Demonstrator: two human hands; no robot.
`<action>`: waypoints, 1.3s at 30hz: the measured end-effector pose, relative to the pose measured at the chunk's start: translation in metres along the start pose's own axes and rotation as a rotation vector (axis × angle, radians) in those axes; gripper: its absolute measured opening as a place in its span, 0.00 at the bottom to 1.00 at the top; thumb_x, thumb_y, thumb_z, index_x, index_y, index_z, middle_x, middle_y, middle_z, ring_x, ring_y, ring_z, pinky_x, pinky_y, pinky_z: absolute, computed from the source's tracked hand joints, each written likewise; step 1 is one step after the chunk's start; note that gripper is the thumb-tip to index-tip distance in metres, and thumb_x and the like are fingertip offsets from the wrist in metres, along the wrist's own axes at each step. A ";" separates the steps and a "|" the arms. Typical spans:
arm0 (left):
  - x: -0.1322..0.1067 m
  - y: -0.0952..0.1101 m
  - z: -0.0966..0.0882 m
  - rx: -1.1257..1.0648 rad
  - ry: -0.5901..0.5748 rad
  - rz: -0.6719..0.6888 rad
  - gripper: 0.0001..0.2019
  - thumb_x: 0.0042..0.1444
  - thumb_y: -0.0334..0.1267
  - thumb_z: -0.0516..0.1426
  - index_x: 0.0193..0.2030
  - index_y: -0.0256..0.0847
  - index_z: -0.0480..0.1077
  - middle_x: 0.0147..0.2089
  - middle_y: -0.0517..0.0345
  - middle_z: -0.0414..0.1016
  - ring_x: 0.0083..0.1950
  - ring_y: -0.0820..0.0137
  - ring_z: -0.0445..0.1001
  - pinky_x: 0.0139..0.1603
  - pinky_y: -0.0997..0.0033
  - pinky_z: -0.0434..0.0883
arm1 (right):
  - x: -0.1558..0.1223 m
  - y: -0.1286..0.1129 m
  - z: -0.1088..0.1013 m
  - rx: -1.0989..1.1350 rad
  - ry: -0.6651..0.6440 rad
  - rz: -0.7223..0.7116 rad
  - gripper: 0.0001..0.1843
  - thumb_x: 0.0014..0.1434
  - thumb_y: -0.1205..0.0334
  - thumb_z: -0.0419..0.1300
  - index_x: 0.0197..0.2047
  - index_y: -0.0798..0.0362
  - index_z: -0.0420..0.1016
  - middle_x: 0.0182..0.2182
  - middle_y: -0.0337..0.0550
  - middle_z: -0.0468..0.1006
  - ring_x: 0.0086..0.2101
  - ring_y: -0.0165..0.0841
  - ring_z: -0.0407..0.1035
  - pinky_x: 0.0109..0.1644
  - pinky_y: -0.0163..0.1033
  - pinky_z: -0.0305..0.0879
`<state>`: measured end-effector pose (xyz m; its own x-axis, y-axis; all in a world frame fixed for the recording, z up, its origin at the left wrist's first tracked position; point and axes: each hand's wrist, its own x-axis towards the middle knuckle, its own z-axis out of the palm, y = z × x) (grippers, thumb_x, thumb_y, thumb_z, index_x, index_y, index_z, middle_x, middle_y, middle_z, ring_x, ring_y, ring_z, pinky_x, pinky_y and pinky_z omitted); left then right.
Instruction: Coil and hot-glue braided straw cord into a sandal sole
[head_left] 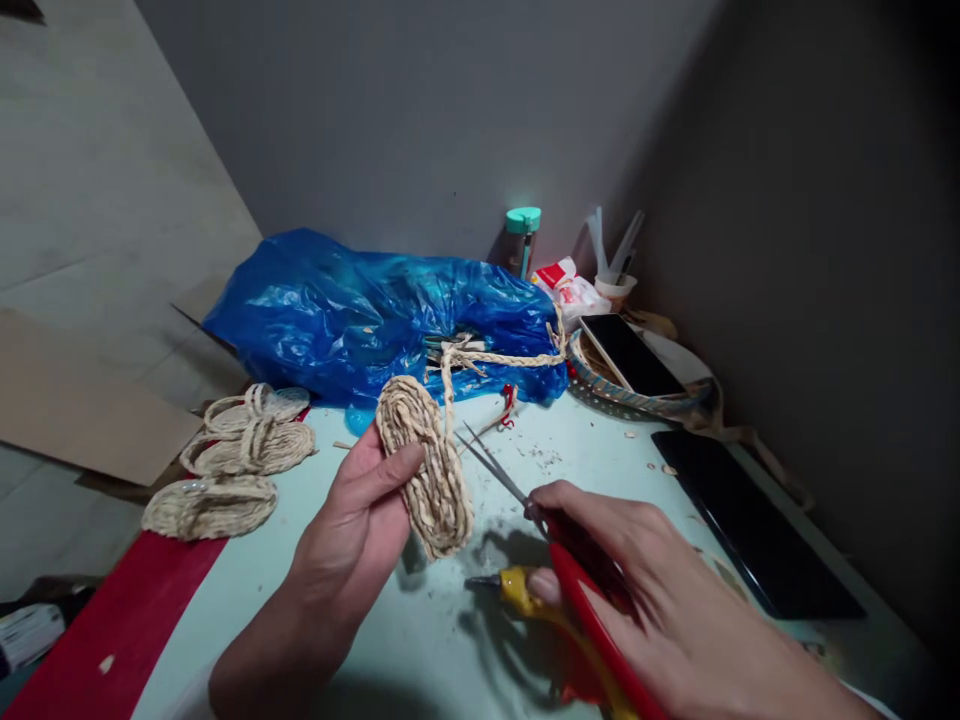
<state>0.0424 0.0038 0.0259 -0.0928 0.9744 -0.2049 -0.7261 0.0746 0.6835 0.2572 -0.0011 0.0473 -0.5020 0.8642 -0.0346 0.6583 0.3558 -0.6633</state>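
Observation:
My left hand (360,520) grips an oval sole of coiled straw braid (435,490), thumb across its face. From its upper end a braided straw cord (510,358) runs up and over to the right, against the blue bag. My right hand (637,570) is closed on red-handled scissors (499,470). Their blades are slightly apart, tips close to the cord beside the sole's right edge. Under the right hand is a yellow glue gun (517,590), nozzle pointing left; I cannot tell whether the thumb touches it.
A blue plastic bag (337,310) holding straw spans the table's back. Several woven straw slippers (210,505) lie at the left on red cloth (127,620). At the right are a round basket (600,375) with a phone (632,352) on it and a black tablet-like slab (757,525).

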 end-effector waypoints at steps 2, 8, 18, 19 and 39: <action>0.000 -0.001 0.002 0.008 0.005 -0.015 0.35 0.58 0.25 0.60 0.71 0.46 0.59 0.59 0.51 0.79 0.64 0.57 0.75 0.68 0.53 0.68 | 0.001 -0.003 0.002 0.015 -0.031 0.004 0.15 0.67 0.47 0.55 0.48 0.47 0.75 0.39 0.43 0.84 0.39 0.38 0.79 0.30 0.34 0.71; -0.001 -0.001 0.002 0.054 0.051 -0.052 0.36 0.57 0.25 0.61 0.71 0.46 0.60 0.57 0.50 0.80 0.62 0.54 0.76 0.67 0.51 0.70 | -0.011 0.008 0.011 -0.051 -0.039 0.047 0.18 0.69 0.48 0.52 0.56 0.40 0.74 0.46 0.44 0.84 0.33 0.36 0.80 0.23 0.35 0.71; 0.001 -0.002 0.003 0.101 0.127 -0.041 0.36 0.52 0.24 0.63 0.69 0.45 0.64 0.55 0.48 0.82 0.58 0.51 0.79 0.62 0.50 0.75 | -0.021 0.035 0.018 -0.160 0.040 -0.120 0.21 0.64 0.53 0.57 0.59 0.29 0.71 0.39 0.42 0.84 0.35 0.46 0.80 0.27 0.44 0.75; 0.001 -0.002 0.003 0.103 0.122 -0.044 0.36 0.52 0.24 0.63 0.69 0.45 0.64 0.55 0.48 0.82 0.58 0.51 0.79 0.62 0.49 0.75 | -0.022 0.036 0.018 -0.163 0.038 -0.122 0.21 0.64 0.53 0.57 0.60 0.29 0.71 0.39 0.43 0.84 0.35 0.46 0.80 0.27 0.44 0.74; -0.001 -0.006 0.002 0.114 0.092 -0.047 0.31 0.52 0.26 0.65 0.64 0.44 0.69 0.51 0.49 0.83 0.56 0.50 0.80 0.57 0.52 0.77 | -0.016 0.031 0.021 -0.086 -0.035 -0.162 0.12 0.67 0.61 0.52 0.51 0.40 0.71 0.33 0.42 0.82 0.30 0.39 0.78 0.31 0.40 0.74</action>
<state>0.0482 0.0026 0.0239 -0.1269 0.9460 -0.2982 -0.6498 0.1478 0.7456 0.2740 -0.0113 0.0110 -0.6237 0.7806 0.0407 0.6120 0.5200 -0.5959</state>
